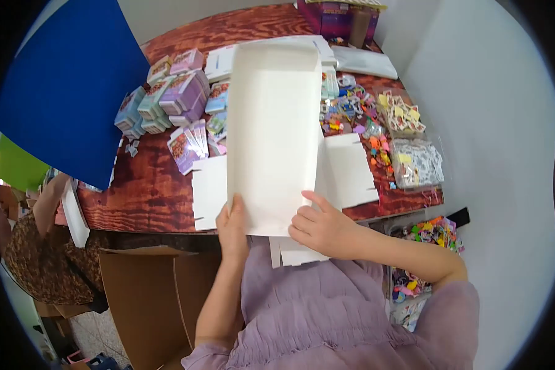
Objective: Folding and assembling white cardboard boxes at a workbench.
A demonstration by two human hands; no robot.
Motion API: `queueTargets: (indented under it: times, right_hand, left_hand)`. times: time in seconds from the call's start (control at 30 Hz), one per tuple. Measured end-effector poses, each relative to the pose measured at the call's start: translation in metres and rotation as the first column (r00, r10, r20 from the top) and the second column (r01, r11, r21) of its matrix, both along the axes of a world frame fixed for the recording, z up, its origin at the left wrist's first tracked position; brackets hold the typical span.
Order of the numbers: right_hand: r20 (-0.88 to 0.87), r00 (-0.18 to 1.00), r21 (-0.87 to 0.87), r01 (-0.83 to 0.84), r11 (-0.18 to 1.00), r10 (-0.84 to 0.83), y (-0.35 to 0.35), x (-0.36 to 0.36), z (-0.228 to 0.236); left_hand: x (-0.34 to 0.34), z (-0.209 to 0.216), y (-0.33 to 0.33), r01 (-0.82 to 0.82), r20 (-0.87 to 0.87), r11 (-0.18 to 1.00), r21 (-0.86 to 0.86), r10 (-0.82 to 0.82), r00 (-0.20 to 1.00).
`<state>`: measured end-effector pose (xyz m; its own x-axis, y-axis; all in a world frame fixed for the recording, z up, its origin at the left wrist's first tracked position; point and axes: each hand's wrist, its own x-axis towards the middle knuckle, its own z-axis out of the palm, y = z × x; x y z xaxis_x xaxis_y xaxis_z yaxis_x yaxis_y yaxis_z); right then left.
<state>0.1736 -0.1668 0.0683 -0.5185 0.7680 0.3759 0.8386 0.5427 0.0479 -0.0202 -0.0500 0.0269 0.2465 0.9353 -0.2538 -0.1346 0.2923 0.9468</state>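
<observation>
A long, shallow white cardboard tray (274, 135) is held up in front of me, its raised walls folded along the sides and its inside facing me. My left hand (232, 231) grips the near left corner, thumb on the wall and fingers hidden behind. At the near right corner, my right hand (319, 227) is closed on the wall, index finger lying along the edge. Flat white cardboard blanks with slotted ends (350, 169) lie on the table under the tray. Another slotted white piece (297, 253) sticks out below it, at my lap.
Stacks of small pastel boxes (180, 92) stand left on the red wood-patterned table (148, 203). Colourful small trinkets (379, 148) and bags of pieces (418, 163) lie right. A blue panel (74, 86) rises left, beside another person (43, 265). An open brown carton (142, 296) sits below the table edge.
</observation>
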Motion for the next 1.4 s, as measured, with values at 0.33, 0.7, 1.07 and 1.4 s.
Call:
queueTargets:
  times: [0.33, 0.7, 1.07, 1.4]
  right_hand:
    - [0.004, 0.997, 0.190, -0.075, 0.979, 0.075, 0.089, 0.047, 0.048]
    - [0.119, 0.943, 0.283, 0.269, 0.921, -0.312, 0.313, 0.138, 0.021]
    - [0.008, 0.981, 0.245, 0.188, 0.951, -0.195, 0.363, 0.092, -0.007]
    - [-0.118, 0.682, 0.264, -0.679, 0.685, 0.722, 0.218, -0.151, 0.037]
  left_hand:
    - [0.007, 0.050, 0.098, 0.251, 0.032, 0.953, 0.170, -0.260, 0.965]
    - [-0.046, 0.006, 0.070, 0.259, -0.187, 0.963, 0.078, -0.241, 0.952]
    - [-0.066, 0.000, 0.044, 0.123, -0.221, 0.992, 0.001, -0.120, 0.968]
    - [-0.106, -0.011, -0.021, -0.544, 0.297, 0.838, 0.024, 0.514, 0.805]
